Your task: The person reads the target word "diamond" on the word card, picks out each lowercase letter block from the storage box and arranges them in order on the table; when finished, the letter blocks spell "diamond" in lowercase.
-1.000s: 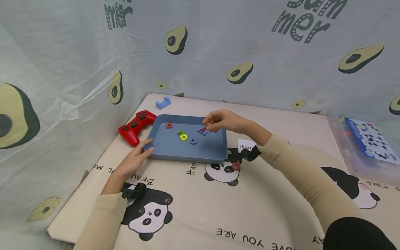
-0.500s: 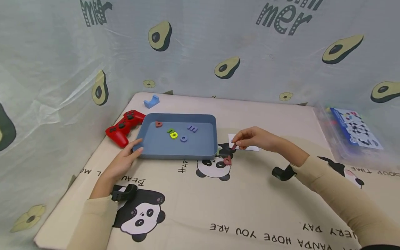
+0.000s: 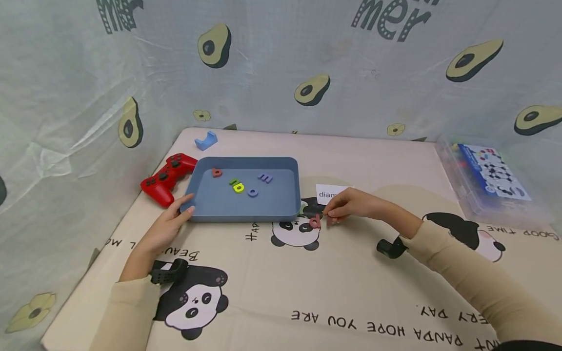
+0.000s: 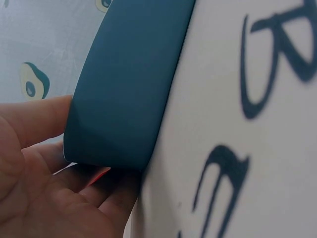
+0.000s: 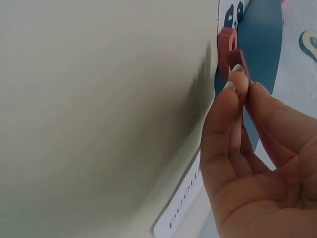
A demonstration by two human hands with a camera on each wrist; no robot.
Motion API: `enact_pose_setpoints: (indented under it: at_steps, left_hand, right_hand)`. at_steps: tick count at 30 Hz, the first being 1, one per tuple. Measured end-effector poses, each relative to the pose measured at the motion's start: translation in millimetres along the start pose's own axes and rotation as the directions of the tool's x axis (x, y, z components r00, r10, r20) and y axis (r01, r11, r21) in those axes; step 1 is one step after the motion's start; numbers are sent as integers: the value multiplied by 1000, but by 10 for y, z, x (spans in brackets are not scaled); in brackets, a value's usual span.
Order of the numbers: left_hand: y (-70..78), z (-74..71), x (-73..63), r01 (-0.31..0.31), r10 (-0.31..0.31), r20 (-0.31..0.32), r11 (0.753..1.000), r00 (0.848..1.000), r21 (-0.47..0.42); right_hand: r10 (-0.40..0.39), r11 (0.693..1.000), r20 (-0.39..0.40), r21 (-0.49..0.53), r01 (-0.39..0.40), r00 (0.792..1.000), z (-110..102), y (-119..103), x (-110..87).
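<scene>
Right hand (image 3: 351,204) pinched a small red piece (image 5: 240,60) between thumb and fingertips, just beside the red d (image 3: 314,221) on the cloth (image 3: 263,287). Whether piece and d touched, we could not tell. We noted the card (image 3: 325,191) beyond that hand, partly hidden by it. Left hand (image 3: 160,229) gripped the tray (image 3: 281,200) at its near left corner. Inside we counted five letters: two purple, one yellow, one green, one red. Red controller (image 3: 169,178) lay left of it.
</scene>
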State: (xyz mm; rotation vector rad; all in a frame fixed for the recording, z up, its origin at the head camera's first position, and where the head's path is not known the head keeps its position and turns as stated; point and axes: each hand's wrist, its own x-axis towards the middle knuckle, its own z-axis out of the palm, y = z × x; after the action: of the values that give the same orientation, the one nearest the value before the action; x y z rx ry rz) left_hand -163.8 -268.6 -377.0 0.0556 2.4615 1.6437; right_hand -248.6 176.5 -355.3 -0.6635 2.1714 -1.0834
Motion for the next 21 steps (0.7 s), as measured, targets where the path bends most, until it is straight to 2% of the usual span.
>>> enact_pose_setpoints:
  at_steps: [12, 21]
  left_hand:
    - [48, 5, 18, -1, 1, -7, 1000, 1000, 13]
    - [24, 4, 1, 18, -18, -9, 1000, 1000, 18]
  right_hand:
    - [-29, 999, -45, -39, 28, 999, 113, 19, 77]
    - [-16, 998, -60, -64, 12, 998, 125, 19, 113]
